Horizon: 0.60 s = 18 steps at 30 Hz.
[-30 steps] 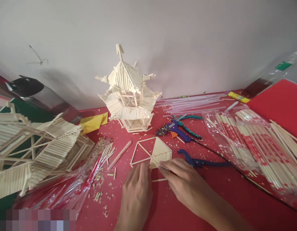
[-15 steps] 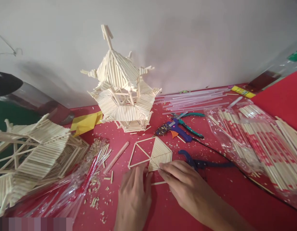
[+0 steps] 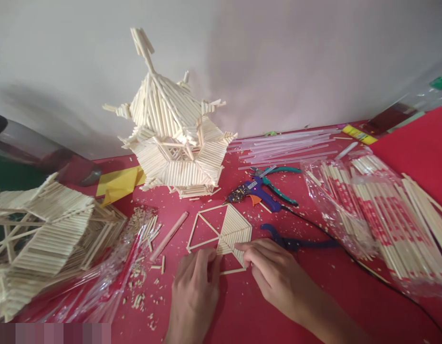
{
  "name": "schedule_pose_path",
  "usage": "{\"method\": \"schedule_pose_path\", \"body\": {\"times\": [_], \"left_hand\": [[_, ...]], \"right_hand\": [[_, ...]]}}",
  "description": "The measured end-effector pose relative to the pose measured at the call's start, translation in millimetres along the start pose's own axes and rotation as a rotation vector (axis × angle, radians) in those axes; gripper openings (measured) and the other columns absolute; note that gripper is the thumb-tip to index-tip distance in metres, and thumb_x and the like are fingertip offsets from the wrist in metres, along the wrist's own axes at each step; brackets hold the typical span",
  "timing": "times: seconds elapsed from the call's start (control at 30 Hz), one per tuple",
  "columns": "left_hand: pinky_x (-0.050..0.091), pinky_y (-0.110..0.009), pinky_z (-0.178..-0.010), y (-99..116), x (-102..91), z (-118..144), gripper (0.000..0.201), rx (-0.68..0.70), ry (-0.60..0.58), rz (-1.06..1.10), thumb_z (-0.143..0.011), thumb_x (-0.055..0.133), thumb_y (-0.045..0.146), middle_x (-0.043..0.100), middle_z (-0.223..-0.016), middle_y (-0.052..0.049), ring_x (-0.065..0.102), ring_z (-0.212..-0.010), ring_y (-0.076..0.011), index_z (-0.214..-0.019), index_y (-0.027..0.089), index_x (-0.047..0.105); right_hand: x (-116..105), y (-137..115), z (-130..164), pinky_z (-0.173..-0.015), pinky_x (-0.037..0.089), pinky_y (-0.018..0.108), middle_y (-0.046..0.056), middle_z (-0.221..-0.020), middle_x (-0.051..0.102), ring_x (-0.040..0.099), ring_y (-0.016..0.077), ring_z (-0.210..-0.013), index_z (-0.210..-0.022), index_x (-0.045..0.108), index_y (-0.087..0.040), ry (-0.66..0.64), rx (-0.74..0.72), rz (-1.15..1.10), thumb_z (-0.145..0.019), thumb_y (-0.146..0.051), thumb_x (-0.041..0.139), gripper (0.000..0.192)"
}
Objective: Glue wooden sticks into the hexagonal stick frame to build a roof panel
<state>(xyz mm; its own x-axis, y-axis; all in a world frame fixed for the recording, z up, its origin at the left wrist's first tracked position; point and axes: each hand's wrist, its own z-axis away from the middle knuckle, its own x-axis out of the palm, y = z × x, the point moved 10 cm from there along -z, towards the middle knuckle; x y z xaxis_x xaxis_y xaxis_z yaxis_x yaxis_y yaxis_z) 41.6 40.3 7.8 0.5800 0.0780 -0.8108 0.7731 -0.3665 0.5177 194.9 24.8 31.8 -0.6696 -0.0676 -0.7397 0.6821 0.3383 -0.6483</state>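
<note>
A flat hexagon frame of thin wooden sticks lies on the red table, its right half filled with close-laid sticks. My left hand rests palm down just below it, fingertips touching its lower edge. From the right, my right hand presses fingertips on the filled lower right part of the frame. Whether a stick is pinched between the fingers cannot be made out.
A stick pagoda model stands behind the frame, a larger stick roof lies at left. A blue glue gun, green pliers and blue cutters lie to the right, with glue sticks and bagged chopsticks.
The view has shifted, so the pagoda looms larger and further left. Both hands stay at the hexagon's lower edge; the right fingertips have slid slightly down along it.
</note>
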Motion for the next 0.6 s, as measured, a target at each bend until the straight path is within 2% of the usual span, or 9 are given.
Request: {"method": "schedule_pose_path", "body": {"times": [0.3,0.6], "left_hand": [[0.046,-0.028,-0.068,4,0.3,-1,0.007,0.052,-0.007,-0.004,-0.103,0.056,0.023,0.071,-0.080,0.001,0.067,-0.071,-0.0168,-0.097,0.025,0.060],[0.046,-0.029,-0.067,12,-1.0,-2,0.013,0.073,0.029,-0.063,-0.103,0.050,0.016,0.069,-0.077,0.000,0.068,-0.073,-0.0189,-0.097,0.025,0.059]], "right_hand": [[5,5,-1,-0.083,0.051,0.036,0.006,-0.099,0.074,0.066,0.0227,-0.093,-0.097,0.057,-0.023,-0.036,0.022,-0.033,-0.095,0.002,0.042,0.028],[2,6,-6,-0.073,0.044,0.031,0.002,-0.080,0.065,0.059,0.0199,-0.078,-0.087,0.056,-0.022,0.003,-0.021,0.002,-0.090,0.004,0.043,0.029]]}}
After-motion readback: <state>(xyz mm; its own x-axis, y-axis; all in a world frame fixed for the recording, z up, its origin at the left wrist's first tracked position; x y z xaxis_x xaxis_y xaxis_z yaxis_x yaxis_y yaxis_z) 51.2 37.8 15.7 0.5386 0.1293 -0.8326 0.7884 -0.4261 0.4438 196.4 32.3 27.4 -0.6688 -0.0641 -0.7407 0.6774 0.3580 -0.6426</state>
